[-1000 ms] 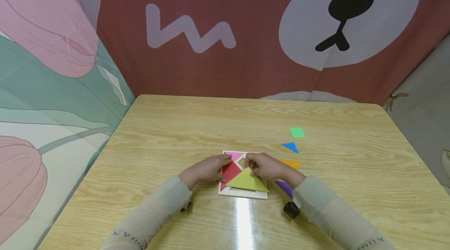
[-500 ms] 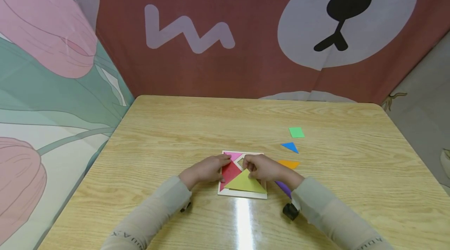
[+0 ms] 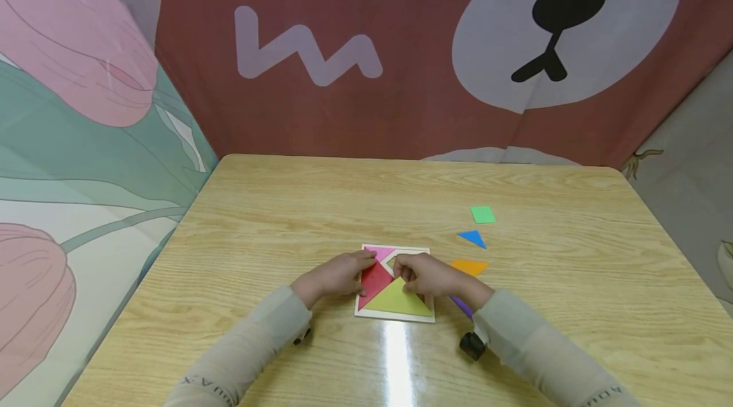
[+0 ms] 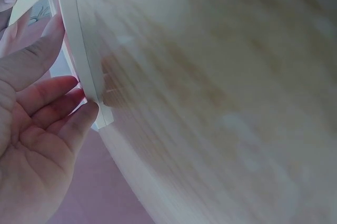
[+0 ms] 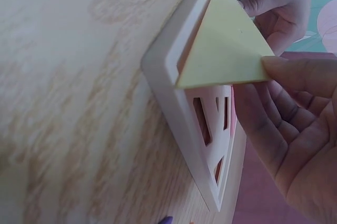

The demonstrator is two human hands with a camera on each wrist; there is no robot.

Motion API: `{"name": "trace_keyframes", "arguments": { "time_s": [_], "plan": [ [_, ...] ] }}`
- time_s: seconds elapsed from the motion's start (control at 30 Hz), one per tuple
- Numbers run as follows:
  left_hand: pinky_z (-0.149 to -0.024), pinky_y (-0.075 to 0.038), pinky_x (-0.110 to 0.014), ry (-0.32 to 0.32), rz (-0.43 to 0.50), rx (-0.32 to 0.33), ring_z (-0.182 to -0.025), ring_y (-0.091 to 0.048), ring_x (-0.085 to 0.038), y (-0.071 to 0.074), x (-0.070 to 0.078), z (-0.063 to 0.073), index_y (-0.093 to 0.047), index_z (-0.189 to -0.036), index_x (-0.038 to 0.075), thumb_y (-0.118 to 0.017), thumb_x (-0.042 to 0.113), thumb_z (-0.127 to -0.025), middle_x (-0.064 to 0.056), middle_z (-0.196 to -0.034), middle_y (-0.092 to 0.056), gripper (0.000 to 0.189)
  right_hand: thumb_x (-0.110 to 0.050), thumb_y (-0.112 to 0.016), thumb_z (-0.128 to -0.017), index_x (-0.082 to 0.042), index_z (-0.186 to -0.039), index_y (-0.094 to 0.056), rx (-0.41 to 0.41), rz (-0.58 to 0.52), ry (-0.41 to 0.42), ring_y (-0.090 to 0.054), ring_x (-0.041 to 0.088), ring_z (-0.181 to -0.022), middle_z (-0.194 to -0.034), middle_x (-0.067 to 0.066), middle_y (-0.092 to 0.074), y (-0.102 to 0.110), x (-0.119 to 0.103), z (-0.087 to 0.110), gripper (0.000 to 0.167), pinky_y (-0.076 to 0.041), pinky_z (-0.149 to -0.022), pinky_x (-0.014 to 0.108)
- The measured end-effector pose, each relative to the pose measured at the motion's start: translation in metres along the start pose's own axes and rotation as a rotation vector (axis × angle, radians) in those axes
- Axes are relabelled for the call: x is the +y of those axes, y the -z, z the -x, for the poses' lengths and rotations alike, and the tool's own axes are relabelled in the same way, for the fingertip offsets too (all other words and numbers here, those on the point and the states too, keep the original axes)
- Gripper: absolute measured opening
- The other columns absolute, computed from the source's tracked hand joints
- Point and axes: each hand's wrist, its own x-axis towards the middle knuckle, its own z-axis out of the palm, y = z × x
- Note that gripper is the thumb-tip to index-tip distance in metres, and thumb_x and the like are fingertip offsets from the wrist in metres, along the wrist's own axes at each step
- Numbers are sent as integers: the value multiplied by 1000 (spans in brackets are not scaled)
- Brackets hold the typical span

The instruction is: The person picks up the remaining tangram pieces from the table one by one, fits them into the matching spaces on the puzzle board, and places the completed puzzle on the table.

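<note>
My right hand point(image 3: 432, 275) pinches a yellow tangram triangle point(image 3: 395, 299) near its top corner, between thumb and fingers. The triangle lies over the lower part of a white tangram tray point(image 3: 395, 317); in the right wrist view its near edge is tilted up, one corner over the rim. At the tray's left side rests my left hand point(image 3: 334, 276), its fingers touching the rim and the pieces there. Inside the tray sit a red triangle point(image 3: 375, 280) and a pink triangle point(image 3: 379, 253). Recesses with cut-out slots point(image 5: 202, 121) show in the right wrist view.
Right of the tray lie a green square point(image 3: 483, 215), a blue triangle point(image 3: 474, 239), an orange piece point(image 3: 471, 266) and a purple piece point(image 3: 461, 306), partly hidden by my right forearm. The wooden table point(image 3: 275, 203) ends at a printed cloth backdrop point(image 3: 412, 108).
The yellow triangle has shifted slightly left and lower, and its bottom edge now lines up inside the tray's lower rim. My right hand moved slightly left with it; my left hand stayed.
</note>
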Motion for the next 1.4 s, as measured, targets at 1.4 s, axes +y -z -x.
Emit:
{"name": "trace_keyframes", "arguments": {
  "time_s": [1.4],
  "plan": [
    [-97, -29, -30, 30, 22, -22, -120, -34, -23, 0, 1, 1, -44, -125, -2, -67, 10, -74, -13, -131, -37, 57, 4, -69, -66, -7, -80, -53, 68, 177, -23, -42, 13, -65, -70, -1, -46, -18, 0, -10, 24, -39, -58, 24]
  ]
}}
